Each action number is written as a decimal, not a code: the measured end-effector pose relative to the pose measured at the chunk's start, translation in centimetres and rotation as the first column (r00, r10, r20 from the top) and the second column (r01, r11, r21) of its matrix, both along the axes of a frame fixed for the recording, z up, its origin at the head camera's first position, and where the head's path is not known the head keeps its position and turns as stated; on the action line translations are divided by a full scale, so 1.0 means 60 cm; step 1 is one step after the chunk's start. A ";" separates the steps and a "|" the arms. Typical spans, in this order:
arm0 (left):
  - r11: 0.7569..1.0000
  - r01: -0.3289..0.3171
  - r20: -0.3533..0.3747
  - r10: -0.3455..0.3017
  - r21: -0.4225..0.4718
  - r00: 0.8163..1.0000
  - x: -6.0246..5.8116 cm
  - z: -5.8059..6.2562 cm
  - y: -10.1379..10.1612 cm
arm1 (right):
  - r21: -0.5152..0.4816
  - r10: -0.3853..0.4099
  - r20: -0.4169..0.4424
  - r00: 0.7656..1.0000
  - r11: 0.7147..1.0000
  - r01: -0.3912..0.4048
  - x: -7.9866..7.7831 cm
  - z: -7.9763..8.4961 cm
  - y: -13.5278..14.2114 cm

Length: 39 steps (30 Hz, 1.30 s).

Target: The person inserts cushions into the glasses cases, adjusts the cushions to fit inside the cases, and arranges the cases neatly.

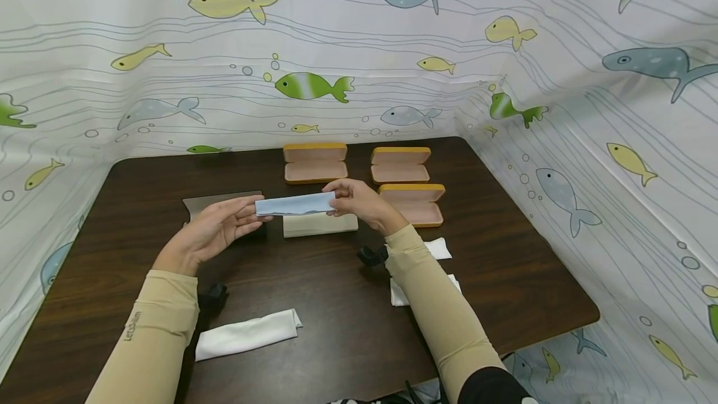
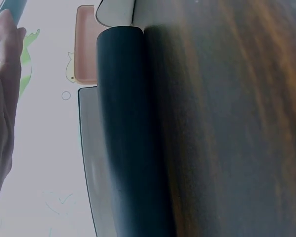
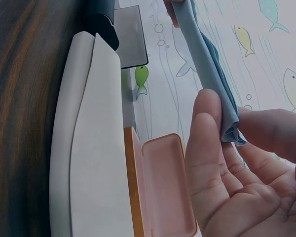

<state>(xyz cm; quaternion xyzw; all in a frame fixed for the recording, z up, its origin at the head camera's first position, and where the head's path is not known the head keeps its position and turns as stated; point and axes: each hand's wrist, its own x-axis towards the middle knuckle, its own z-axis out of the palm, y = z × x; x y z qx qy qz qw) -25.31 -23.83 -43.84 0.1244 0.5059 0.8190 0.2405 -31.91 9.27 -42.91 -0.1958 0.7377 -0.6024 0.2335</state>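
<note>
Above the table, a folded light blue cloth [image 1: 294, 204] stretches level between both hands. My right hand [image 1: 359, 201] pinches its right end between thumb and fingers, seen closely in the right wrist view, where the cloth [image 3: 207, 64] hangs in layered folds. Under the cloth's left end, my left hand [image 1: 224, 223] has its fingers straight and touching it; where its thumb lies is hidden. Just below the blue cloth is a cream case [image 1: 320, 226]. Beside the left hand lies an open dark case [image 2: 130, 133] with a grey inside, partly covered in the head view.
Three open orange cases with pink linings stand at the back: one in the middle [image 1: 316, 171], one on the right [image 1: 400, 173], another nearer [image 1: 421, 214]. A white folded cloth [image 1: 247, 335] lies front left. More white cloths [image 1: 439, 248] lie partly under the right arm.
</note>
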 end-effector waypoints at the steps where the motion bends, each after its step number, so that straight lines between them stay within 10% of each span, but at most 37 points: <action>1: 1.000 0.001 -0.004 -0.001 -0.001 1.000 0.000 0.000 0.000 | 0.002 0.000 -0.001 1.000 1.000 0.000 0.000 0.000 0.000; 39: 0.999 0.003 -0.073 -0.007 -0.055 0.997 -0.006 0.017 0.017 | -0.070 -0.058 0.029 0.998 0.996 0.060 -0.001 0.013 0.015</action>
